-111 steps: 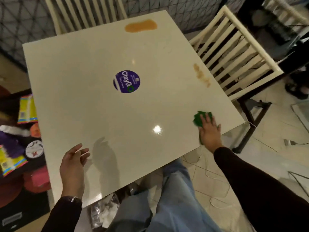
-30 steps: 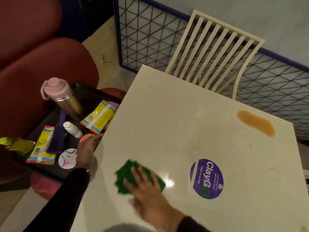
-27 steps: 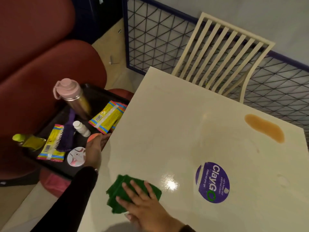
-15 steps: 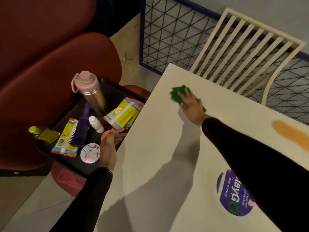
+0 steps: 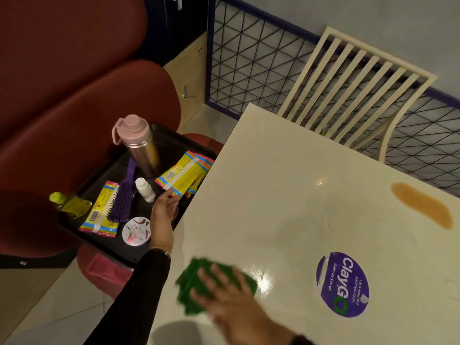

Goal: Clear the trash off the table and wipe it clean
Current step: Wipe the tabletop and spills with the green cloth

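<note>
A green cloth (image 5: 191,287) lies on the near left part of the cream table (image 5: 286,195). My right hand (image 5: 231,297) presses flat on it with fingers spread, blurred by motion. My left hand (image 5: 163,215) hangs open at the table's left edge, over the black tray (image 5: 171,145), holding nothing. An orange-brown spill (image 5: 423,205) marks the far right of the table. A round purple sticker (image 5: 342,285) sits to the right of the cloth.
The tray rests on a red seat (image 5: 87,108) and carries a pink bottle (image 5: 137,143), a purple brush (image 5: 122,200), yellow packets (image 5: 184,175), a small white bottle (image 5: 145,190) and a round tin (image 5: 137,234). A cream slatted chair (image 5: 348,90) and wire fence (image 5: 249,61) stand behind the table.
My right hand has dragged the green cloth from the table's far left corner back to the near left part. My left hand stays by the tray.
</note>
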Available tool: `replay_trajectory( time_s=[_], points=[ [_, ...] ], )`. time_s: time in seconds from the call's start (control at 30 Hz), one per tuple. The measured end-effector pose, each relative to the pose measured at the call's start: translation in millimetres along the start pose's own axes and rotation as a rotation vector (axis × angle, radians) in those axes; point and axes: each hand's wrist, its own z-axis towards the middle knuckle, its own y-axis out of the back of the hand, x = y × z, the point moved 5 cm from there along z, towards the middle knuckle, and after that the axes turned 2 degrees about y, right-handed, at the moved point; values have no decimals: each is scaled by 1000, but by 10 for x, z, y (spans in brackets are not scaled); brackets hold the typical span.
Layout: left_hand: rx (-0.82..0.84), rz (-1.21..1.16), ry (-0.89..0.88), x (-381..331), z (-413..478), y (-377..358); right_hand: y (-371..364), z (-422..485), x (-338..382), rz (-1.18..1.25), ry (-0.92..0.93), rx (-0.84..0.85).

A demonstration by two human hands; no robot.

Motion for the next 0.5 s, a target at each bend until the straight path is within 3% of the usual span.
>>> replay_trajectory(
  time_s=[0.13,0.2,0.5],
  points=[
    [107,-210,215,74,91,112,100,106,-4,13,275,-68],
    [141,-249,241,77,95,135,269,450,-327,17,274,-73],
    [124,-169,197,93,113,77,944,1862,-2609,242,-502,-84]
  ],
)
